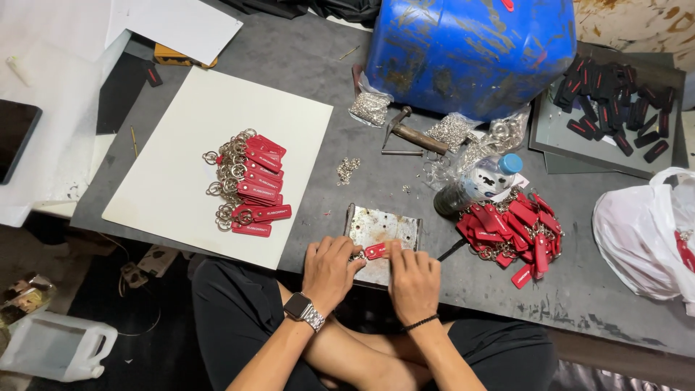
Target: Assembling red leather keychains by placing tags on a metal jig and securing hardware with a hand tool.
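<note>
- While sitting cross-legged at the grey table (347,94), the person is working on one red tag (376,250), which is lying on a small metal plate (384,226) at the table's six o'clock edge.
- The left hand (329,269) is pinching the ring end of the tag, and the right hand (413,279) is pressing its fingers down on the tag's other end.
- I think a ring is being fitted to the tag right now; the next move is calling for a firm squeeze and steady fingers, because the parts are tiny.
- At nine o'clock from the plate, a pile of finished tags (250,185) is resting on a white board (181,145).
- At three o'clock, a heap of red tags (517,232) is waiting beside a plastic bottle (481,181).
- At twelve o'clock, a hammer (413,134) and bags of rings (371,107) are lying under a big blue drum (470,51).
- Black tags (615,105) are sitting on a tray at two o'clock.
- Nothing is blocking the hands, though loose rings (347,169) are scattered near the plate.
</note>
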